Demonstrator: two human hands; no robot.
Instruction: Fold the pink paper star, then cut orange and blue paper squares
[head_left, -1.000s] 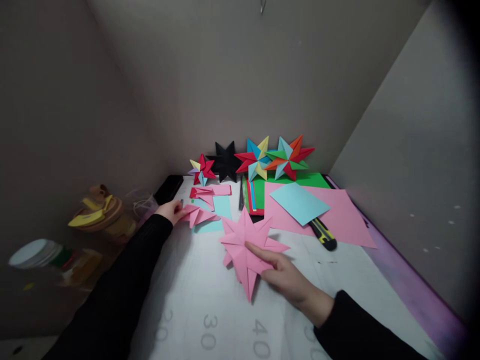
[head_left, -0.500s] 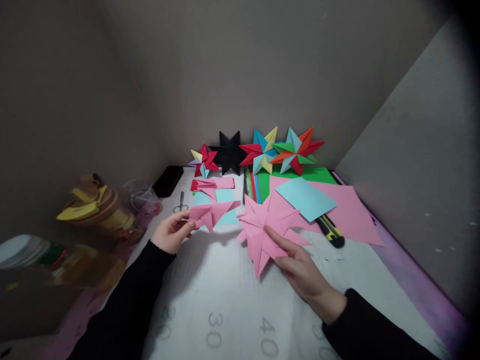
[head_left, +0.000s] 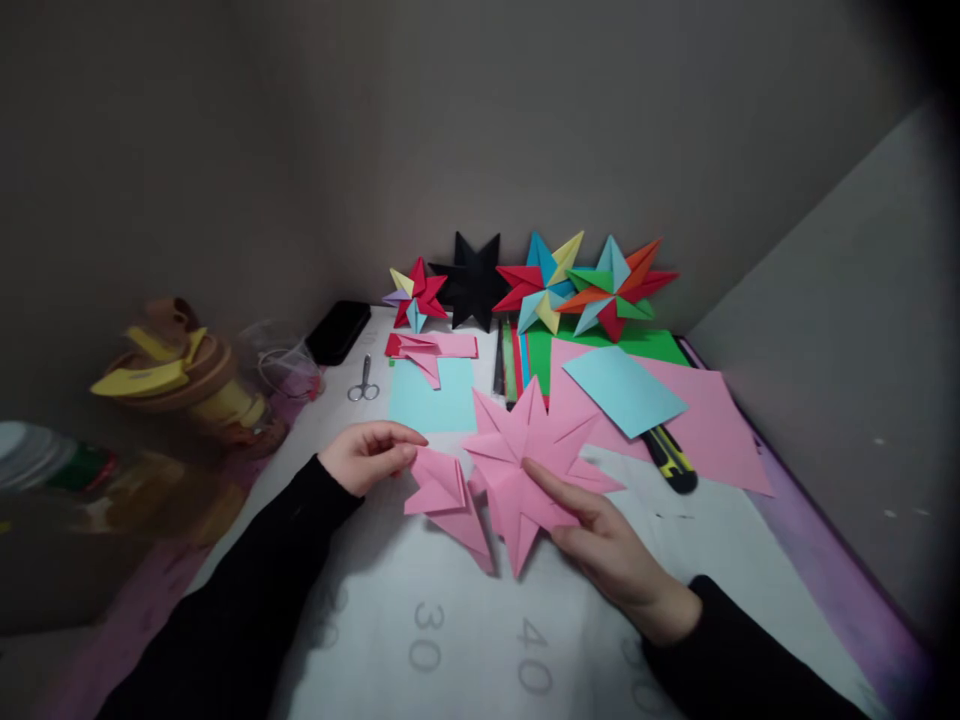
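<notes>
Between thumb and fingers, my left hand [head_left: 373, 457] pinches a corner of a folded pink paper piece [head_left: 442, 490]. Its long point slants down to the right, close beside a pink paper star [head_left: 536, 455]; whether the two touch I cannot tell. My right hand [head_left: 611, 545] grips the star at its lower right, index finger stretched over its middle and thumb at the edge. Both papers are held above the white mat [head_left: 480, 620]. Beyond them lie light blue paper [head_left: 431, 400] and another folded pink piece [head_left: 421, 350] on a red strip.
Finished stars, a black one [head_left: 471, 283] among them, lean on the back wall. At right a box cutter [head_left: 671, 460] sits partly under a blue sheet [head_left: 626, 390] on pink paper [head_left: 720, 425]. Small scissors [head_left: 365, 382], a phone [head_left: 339, 332] and a jar [head_left: 45, 460] are leftward.
My left hand has turned the folded pink piece, so its long point swings from right to down, and brought it nearer the star. The view has shifted slightly; my right hand keeps its hold.
</notes>
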